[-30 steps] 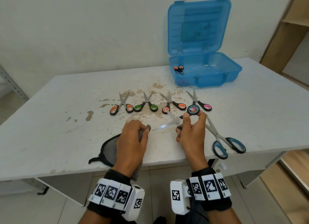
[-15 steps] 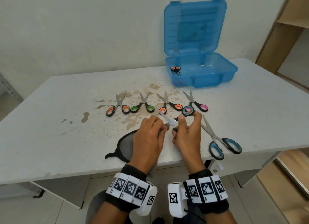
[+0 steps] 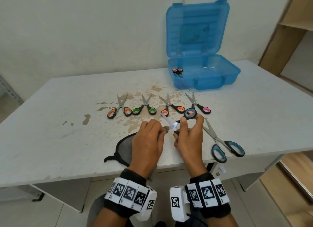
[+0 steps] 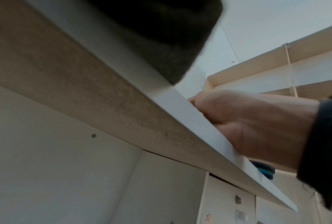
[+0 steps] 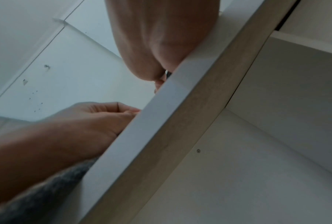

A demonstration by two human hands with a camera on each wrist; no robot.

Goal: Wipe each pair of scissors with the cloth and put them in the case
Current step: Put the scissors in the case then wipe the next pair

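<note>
My right hand grips a pair of teal-handled scissors by the handles, blades open above the table's front edge. My left hand pinches the grey cloth around one blade near the pivot; the other blade sticks up and away. The cloth trails back under the left hand onto the table. A row of small scissors lies beyond: orange, green, orange, pink. The open blue case stands at the back right with one orange pair inside.
Large teal-handled scissors lie open near the front right table edge. Brown stains mark the tabletop around the row. A wooden shelf unit stands to the right. Both wrist views look up from below the table edge.
My left hand with the cloth slid right along the blade, from the tip toward the pivot, ending close to my right hand. The right hand kept its hold on the scissors.
</note>
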